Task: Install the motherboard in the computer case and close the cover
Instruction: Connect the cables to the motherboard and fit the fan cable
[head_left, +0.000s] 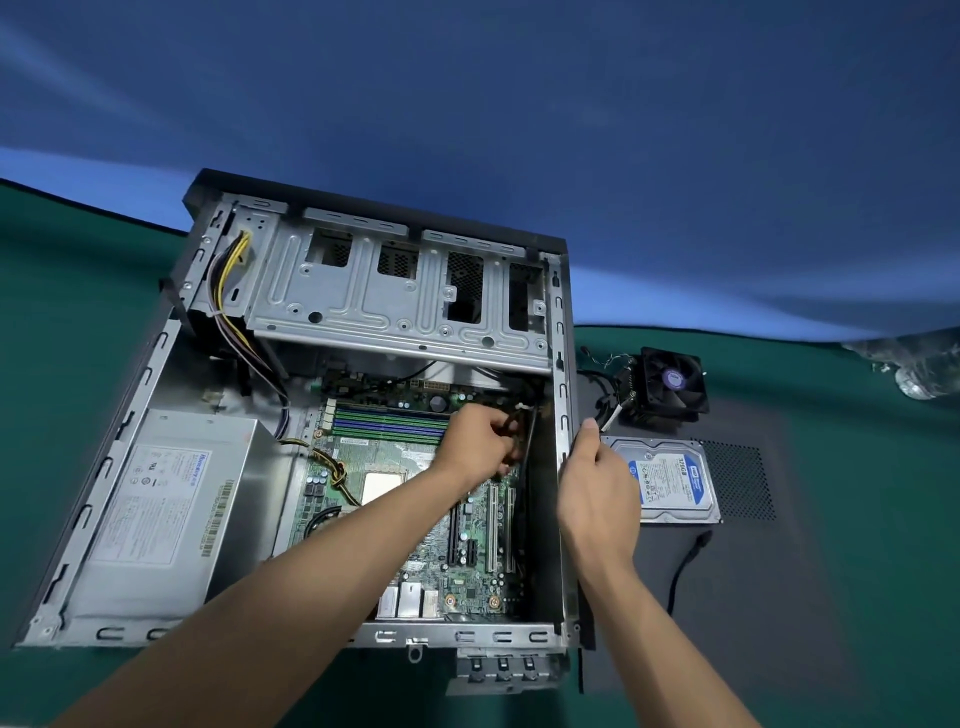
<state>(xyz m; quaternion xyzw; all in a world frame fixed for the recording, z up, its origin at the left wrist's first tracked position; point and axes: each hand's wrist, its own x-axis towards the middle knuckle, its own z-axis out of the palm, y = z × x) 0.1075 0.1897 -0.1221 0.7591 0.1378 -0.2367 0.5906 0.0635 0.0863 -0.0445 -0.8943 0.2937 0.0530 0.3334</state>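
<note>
Left hand (480, 434) reaches into the open computer case (104, 441), fingers curled and pinching a bundle of dark cables (511, 426) above the motherboard (415, 519), which lies flat on the case floor. Right hand (597, 488) grips the case's right wall, thumb up along the metal edge. One power supply (161, 509) sits at the case's left. On the green table (857, 597) lie one hard drive (670, 480), labelled "320GB", one cooler fan (672, 382) and one dark side cover (727, 597).
</note>
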